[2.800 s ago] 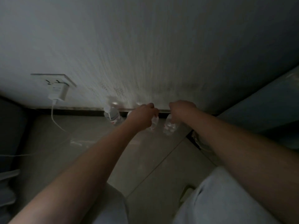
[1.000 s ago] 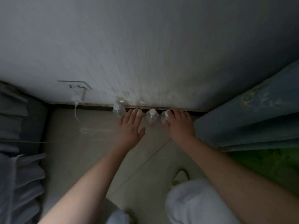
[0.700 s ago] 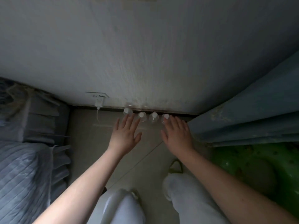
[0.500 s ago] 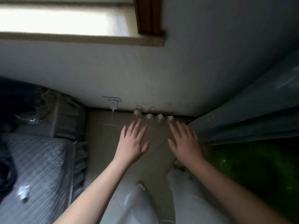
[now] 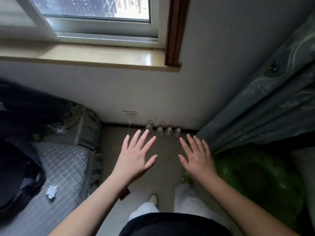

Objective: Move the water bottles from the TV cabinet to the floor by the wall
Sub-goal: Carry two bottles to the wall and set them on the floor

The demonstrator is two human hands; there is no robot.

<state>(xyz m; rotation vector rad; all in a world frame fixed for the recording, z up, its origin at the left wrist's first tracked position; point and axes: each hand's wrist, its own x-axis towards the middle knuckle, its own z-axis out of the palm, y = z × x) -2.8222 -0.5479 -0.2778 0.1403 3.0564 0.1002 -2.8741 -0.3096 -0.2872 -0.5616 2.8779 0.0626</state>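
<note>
Water bottles [image 5: 163, 131]: four, upright in a row against the wall [image 5: 170, 99]; details dim. Left hand [image 5: 136, 159], right hand [image 5: 198, 158]: grip empty, fingers spread.

The tiled floor [image 5: 170, 150] carries four clear water bottles [image 5: 163, 131], which stand upright in a row against the wall's base. On the left, the bed [image 5: 64, 167] with a grey quilted cover holds a crumpled white tissue [image 5: 51, 193].
</note>
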